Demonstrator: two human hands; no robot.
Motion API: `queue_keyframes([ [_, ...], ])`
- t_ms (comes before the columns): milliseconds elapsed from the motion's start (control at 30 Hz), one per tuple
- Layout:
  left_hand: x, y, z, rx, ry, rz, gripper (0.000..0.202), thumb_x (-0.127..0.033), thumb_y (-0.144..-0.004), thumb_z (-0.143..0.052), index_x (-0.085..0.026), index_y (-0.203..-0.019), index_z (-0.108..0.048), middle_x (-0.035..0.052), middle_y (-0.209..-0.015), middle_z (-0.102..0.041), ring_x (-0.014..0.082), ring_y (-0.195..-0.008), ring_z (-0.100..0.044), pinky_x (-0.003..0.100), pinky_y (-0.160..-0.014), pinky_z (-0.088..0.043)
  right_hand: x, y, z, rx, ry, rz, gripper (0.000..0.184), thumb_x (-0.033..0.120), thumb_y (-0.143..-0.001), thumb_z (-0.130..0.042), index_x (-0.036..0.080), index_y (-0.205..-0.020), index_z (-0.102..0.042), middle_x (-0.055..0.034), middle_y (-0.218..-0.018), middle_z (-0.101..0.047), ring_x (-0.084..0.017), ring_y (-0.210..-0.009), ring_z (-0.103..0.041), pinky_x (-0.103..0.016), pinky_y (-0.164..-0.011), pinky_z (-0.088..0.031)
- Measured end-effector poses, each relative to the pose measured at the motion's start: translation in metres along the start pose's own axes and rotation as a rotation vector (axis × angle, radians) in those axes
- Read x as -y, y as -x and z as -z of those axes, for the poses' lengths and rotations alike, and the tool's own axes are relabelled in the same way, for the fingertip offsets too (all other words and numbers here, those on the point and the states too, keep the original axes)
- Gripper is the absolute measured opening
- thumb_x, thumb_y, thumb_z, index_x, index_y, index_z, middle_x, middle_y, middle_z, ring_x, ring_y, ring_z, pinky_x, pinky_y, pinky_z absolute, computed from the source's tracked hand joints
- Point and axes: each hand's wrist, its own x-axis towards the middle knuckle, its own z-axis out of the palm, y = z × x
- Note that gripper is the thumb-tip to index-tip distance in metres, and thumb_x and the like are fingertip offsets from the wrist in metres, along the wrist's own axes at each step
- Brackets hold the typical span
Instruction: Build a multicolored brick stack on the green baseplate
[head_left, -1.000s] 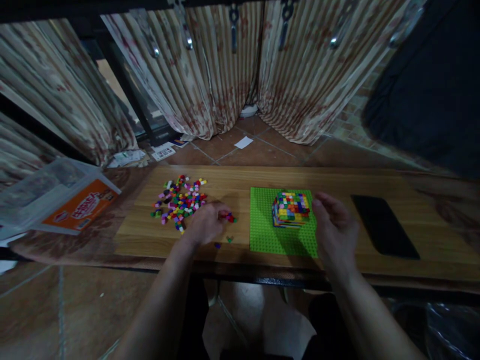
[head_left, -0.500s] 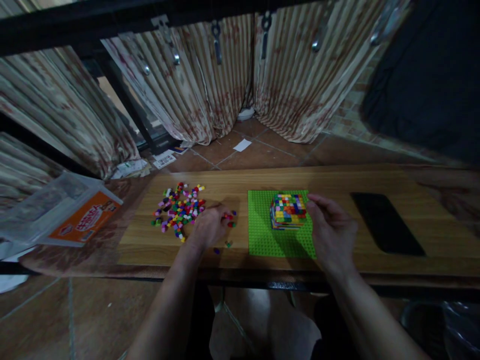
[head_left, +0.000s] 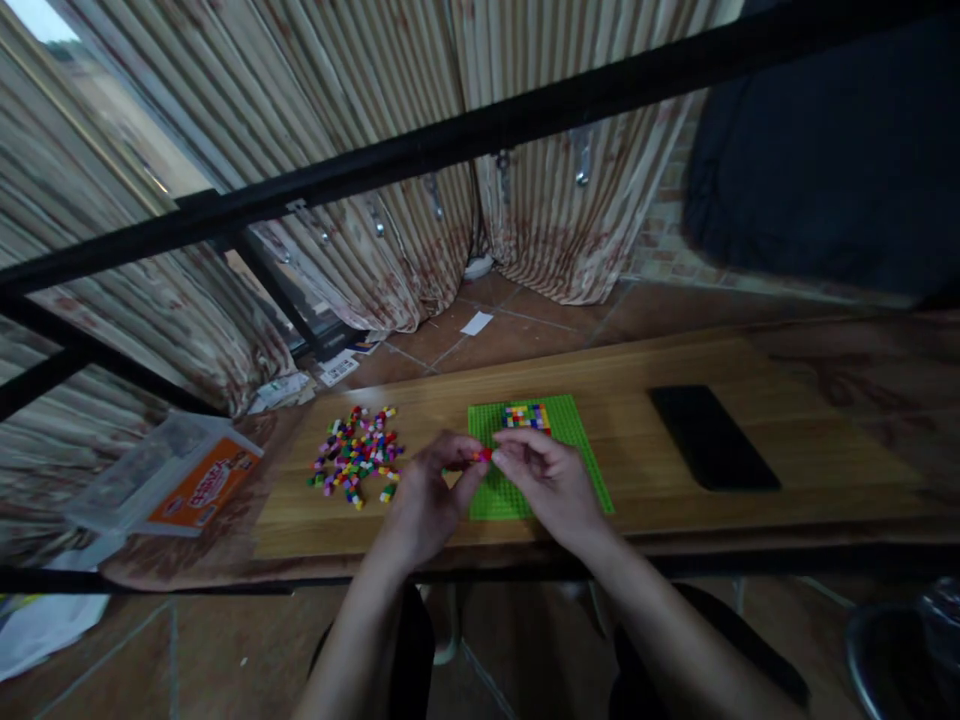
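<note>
Both hands meet above the front left of a green studded baseplate (head_left: pixel 592 487). Between the fingertips is a small red toy brick (head_left: pixel 484 455). My left hand (head_left: pixel 433 492) pinches it from the left, and my right hand (head_left: pixel 546 482) has closed fingers on it from the right. Just behind the right fingers stands a block of multicoloured bricks (head_left: pixel 525 415) on the baseplate, its front partly hidden by that hand. To the left of my left hand lies a loose pile of small coloured bricks (head_left: pixel 360 455) on the wooden board.
A black flat slab (head_left: pixel 712 438) lies on the wooden tabletop (head_left: pixel 630 400) to the right. Left of the table is a clear plastic box (head_left: pixel 172 480) with an orange label. A dark metal bar (head_left: pixel 390 150) crosses in front of striped curtains (head_left: pixel 337 90).
My left hand has moved right from beside the loose bricks, and my right hand has left the block's right side. They now meet at a red brick. The camera view has tilted.
</note>
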Motion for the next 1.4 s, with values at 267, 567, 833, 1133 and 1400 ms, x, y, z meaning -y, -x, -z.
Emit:
queue_keyframes([
  [267,-0.032,0.013,-0.03,-0.099,0.012,0.064,0.016,-0.032,-0.087,-0.058,-0.018,-0.091,-0.064,0.0041,-0.084,-0.066,0.0135,-0.073,-0.063,0.023,-0.067,-0.05,0.012,0.0,0.018,0.041,-0.293,-0.156,0.022,0.041,-0.069,-0.075,0.019,-0.068,-0.069,0.0039,-0.05,-0.058,-0.01,-0.046,-0.051,-0.023,-0.048,-0.044],
  [567,-0.055,0.029,-0.049,-0.171,-0.101,0.149,0.018,-0.032,-0.087,-0.057,-0.017,-0.089,-0.067,0.0039,-0.079,-0.067,0.0135,-0.07,-0.06,0.022,-0.064,-0.046,0.016,0.009,0.036,0.154,-0.402,-0.27,0.026,0.042,-0.063,-0.079,0.019,-0.065,-0.069,0.0041,-0.047,-0.057,-0.008,-0.043,-0.049,-0.022,-0.046,-0.04],
  [833,-0.062,0.033,-0.055,-0.255,0.279,0.275,0.018,-0.033,-0.082,-0.064,-0.015,-0.08,-0.062,-0.0001,-0.066,-0.062,0.0101,-0.059,-0.057,0.02,-0.058,-0.047,0.014,0.008,0.032,0.217,-0.526,-0.336,0.026,0.038,-0.058,-0.082,0.018,-0.064,-0.068,0.0027,-0.053,-0.062,-0.007,-0.044,-0.049,-0.021,-0.045,-0.039],
  [1133,-0.037,0.02,-0.071,-0.391,0.759,0.498,0.033,-0.039,-0.066,-0.077,-0.014,-0.078,-0.059,-0.0007,-0.067,-0.064,0.011,-0.06,-0.064,0.022,-0.059,-0.051,0.007,0.0,0.055,0.03,-0.717,-0.436,0.021,0.03,-0.058,-0.085,0.019,-0.068,-0.071,0.0023,-0.062,-0.064,-0.005,-0.052,-0.05,-0.017,-0.05,-0.041],
  [1400,0.0,-0.009,-0.071,-0.344,0.401,0.329,0.022,-0.034,-0.073,-0.069,-0.015,-0.082,-0.064,0.0029,-0.074,-0.068,0.0158,-0.068,-0.066,0.023,-0.058,-0.049,-0.002,-0.006,0.1,-0.236,-0.655,-0.441,0.023,0.027,-0.055,-0.087,0.019,-0.07,-0.071,0.0022,-0.065,-0.066,-0.005,-0.054,-0.052,-0.015,-0.051,-0.044],
])
